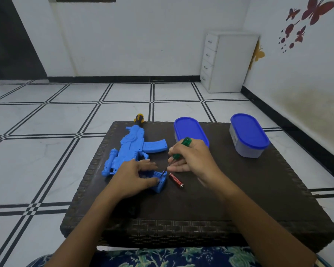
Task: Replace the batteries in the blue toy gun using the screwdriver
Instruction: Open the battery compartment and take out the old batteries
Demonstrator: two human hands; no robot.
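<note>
Head view: the blue toy gun [131, 149] is laid along the tabletop's [239, 189] left side, muzzle at the far edge. Its near end is gripped by the left hand [135, 176]. The green-handled screwdriver [175, 156] is pinched in the right hand [191, 157], tip set against that near end. A red battery [176, 180] is parked just beside it.

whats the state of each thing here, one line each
blue toy gun: lying flat on table, rear end gripped by left hand
green screwdriver: tilted, held by right hand, tip at the gun's rear end
red battery: out of the gun, loose on table
middle container: lid on
corner container: lid on
drawer unit: drawers shut
</note>
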